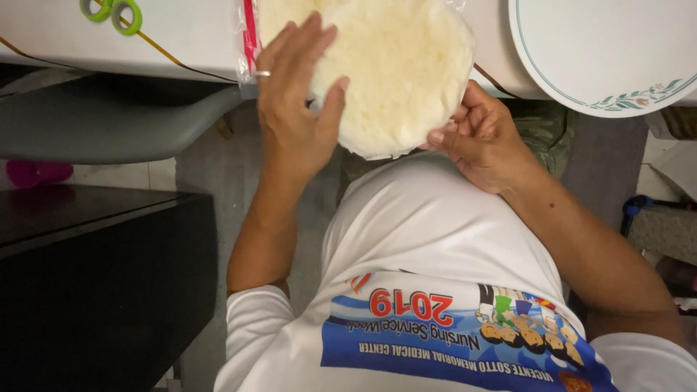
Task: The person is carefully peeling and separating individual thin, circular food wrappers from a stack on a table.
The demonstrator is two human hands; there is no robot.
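At the upper left of the frame green scissors [110,12] lie untouched on the table [189,33]. At top centre the left hand [294,109] lies spread on the tortilla stack [396,69], still bagged. The right hand [483,138] pinches the stack's lower edge. At upper right, the plate [581,51] sits bare.
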